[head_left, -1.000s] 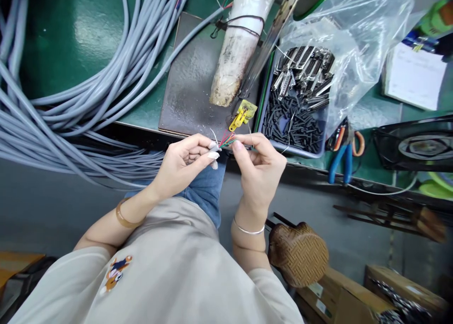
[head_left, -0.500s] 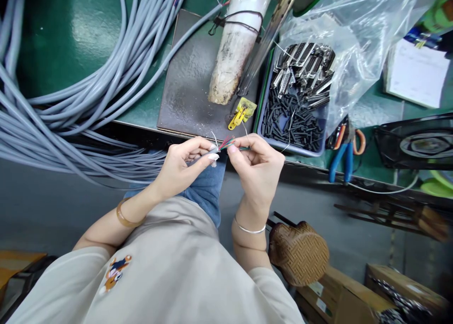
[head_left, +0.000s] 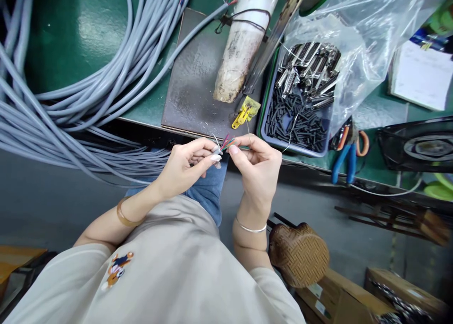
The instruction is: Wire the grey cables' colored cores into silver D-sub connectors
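Note:
My left hand (head_left: 184, 166) pinches the stripped end of a grey cable (head_left: 215, 150) between thumb and fingers, just in front of the bench edge. Thin coloured wires (head_left: 228, 142), red, green and pink, fan out of that cable end. My right hand (head_left: 256, 168) is closed on those wires with its fingertips right against the left hand. Both hands hover over my lap, below the dark metal plate (head_left: 196, 78).
A big bundle of grey cables (head_left: 71, 106) covers the left of the green bench. A blue tray (head_left: 299, 121) holds black tube pieces and metal connectors under a clear bag (head_left: 357, 36). Yellow clip (head_left: 244, 114), blue-handled pliers (head_left: 345, 154), a woven stool (head_left: 299, 253) and cardboard boxes (head_left: 339, 300) lie nearby.
My right hand's fingers slid a little left along the coloured wires, closer to the left hand. The view shifted slightly; nothing else moved.

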Demonstrator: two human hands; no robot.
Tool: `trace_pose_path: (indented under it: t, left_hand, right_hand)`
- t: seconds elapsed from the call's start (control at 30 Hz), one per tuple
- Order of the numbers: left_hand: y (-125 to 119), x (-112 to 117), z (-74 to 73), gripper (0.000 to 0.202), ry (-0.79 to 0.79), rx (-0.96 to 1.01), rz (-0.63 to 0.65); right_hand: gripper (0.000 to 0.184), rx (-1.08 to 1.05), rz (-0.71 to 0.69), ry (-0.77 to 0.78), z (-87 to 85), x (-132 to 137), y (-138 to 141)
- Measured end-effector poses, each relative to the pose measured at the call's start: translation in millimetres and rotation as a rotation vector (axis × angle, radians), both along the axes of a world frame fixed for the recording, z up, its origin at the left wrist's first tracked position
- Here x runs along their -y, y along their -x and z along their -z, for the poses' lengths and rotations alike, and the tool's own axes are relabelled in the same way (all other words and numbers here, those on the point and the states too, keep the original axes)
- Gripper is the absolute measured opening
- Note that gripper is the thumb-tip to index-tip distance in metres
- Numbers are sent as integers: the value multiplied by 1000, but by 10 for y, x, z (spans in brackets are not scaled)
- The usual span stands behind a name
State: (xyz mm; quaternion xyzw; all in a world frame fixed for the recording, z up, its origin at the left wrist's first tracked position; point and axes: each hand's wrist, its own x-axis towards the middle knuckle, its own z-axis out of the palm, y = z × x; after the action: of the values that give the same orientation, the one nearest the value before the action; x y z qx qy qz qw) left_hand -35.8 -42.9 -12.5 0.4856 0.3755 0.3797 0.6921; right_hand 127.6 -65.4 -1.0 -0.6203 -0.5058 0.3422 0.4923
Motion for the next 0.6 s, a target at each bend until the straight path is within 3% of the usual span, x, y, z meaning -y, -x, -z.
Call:
trace_pose_path:
  t: [0.1,0.17,0.27,0.3,0.33,0.37,0.43,0.53,0.6]
  left_hand:
    - [-25,14,-9,26,-52,-41,50]
    - [27,44,-82,21,-200,-106,20]
    - [385,187,-226,18,-447,-255,-56]
    - [589,269,-242,13,-433,-311,9]
    - [823,367,-221,15,-383,-354,201]
    - [1071,477,-154,23,-286,-447,414]
    - [1533,700,119,38,-86,-812,551]
    - [1905,890,762,62,171,-1235,404]
    - [1865,843,1190,87,273,-1176,248]
  right_hand:
    - [10,-12,-63,0,-19,36,1]
    - [12,15,-71,-30,-46,61,-12]
    - [15,47,65,-178,-109,104,-77]
    - [16,29,124,-241,-133,119,-111]
    - [18,2,173,-294,-156,135,-145]
    - [19,-22,206,-334,-178,150,-179]
    - [20,-37,234,-374,-209,179,-227]
    - [17,-21,237,-404,-224,211,-240]
    - [14,-43,240,-428,-221,229,-223]
